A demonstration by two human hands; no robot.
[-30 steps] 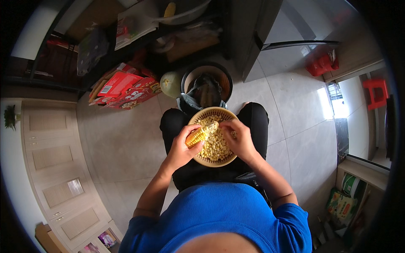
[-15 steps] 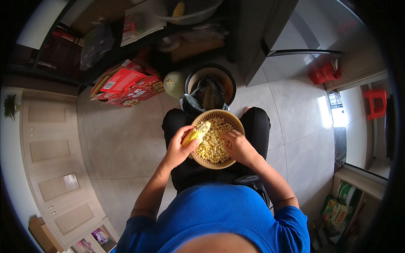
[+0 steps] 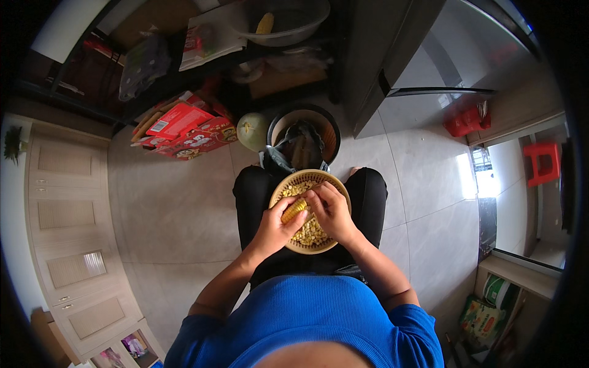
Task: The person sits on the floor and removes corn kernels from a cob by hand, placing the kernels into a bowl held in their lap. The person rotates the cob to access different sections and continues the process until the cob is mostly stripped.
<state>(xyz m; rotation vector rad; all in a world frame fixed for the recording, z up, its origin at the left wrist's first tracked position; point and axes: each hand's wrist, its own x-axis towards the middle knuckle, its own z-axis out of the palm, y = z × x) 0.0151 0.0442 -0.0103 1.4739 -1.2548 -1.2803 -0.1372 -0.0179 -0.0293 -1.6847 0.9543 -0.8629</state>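
Note:
A tan plastic basket [image 3: 277, 241] rests on my lap between my knees, its bottom covered with loose yellow corn kernels [image 3: 311, 236]. My left hand [image 3: 273, 233] is closed around a partly stripped corn cob [image 3: 294, 210], held over the basket. The curled fingers and thumb of my right hand [image 3: 334, 213] press against the far end of that cob. Those fingers partly hide the cob's stripped end.
Beyond my knees stands a round bin [image 3: 334, 132] lined with a dark bag [image 3: 300, 150]. Beside it are a pale green melon [image 3: 253, 132] and red cartons [image 3: 190, 132]. A clear bowl [image 3: 294, 37] holding another cob [image 3: 265, 23] sits on the dark shelf.
My right hand has moved left from the kernels in the basket to the cob. The cob has moved slightly down and toward the basket's middle, and the whole view has shifted a little.

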